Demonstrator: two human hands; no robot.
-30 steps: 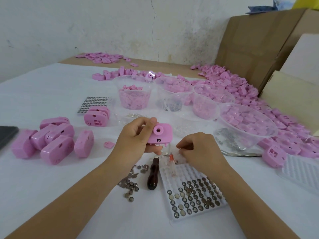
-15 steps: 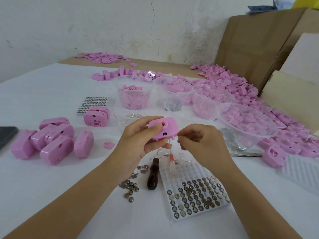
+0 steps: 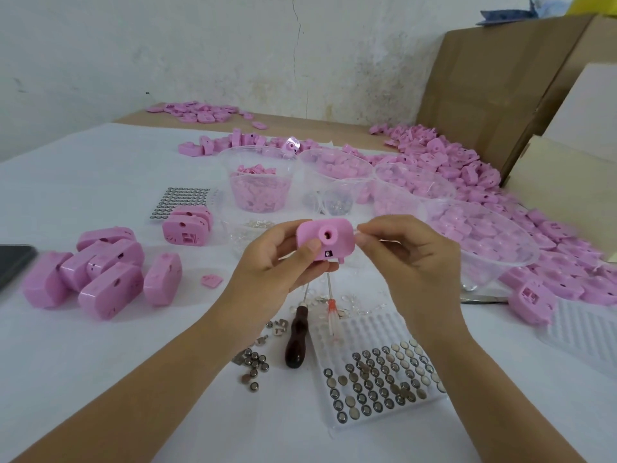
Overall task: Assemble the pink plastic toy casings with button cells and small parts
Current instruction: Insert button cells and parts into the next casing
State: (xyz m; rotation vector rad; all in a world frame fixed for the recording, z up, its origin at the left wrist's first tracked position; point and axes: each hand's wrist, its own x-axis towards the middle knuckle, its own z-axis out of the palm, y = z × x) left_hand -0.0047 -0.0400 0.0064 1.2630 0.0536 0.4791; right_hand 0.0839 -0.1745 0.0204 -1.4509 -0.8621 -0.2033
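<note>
Table count, as near as I can make it from here.

Two hands, the left hand (image 3: 277, 262) and the right hand (image 3: 407, 259). One casing (image 3: 325, 240) and one small pale part (image 3: 360, 233) are held up. About six closed casings (image 3: 107, 272) are heaped at the left, with two stacked casings (image 3: 187, 225) behind. Two screwdrivers, dark-handled (image 3: 295, 342) and clear-handled (image 3: 331, 314). Three cell trays: near tray (image 3: 360, 325), far tray (image 3: 183, 198), bare tray (image 3: 587, 332). Roughly ten loose button cells (image 3: 253, 364). At least six clear tubs (image 3: 260, 192). One phone (image 3: 13, 262). One pink chip (image 3: 212, 281). The pink heap (image 3: 467, 168) is past counting.
</note>
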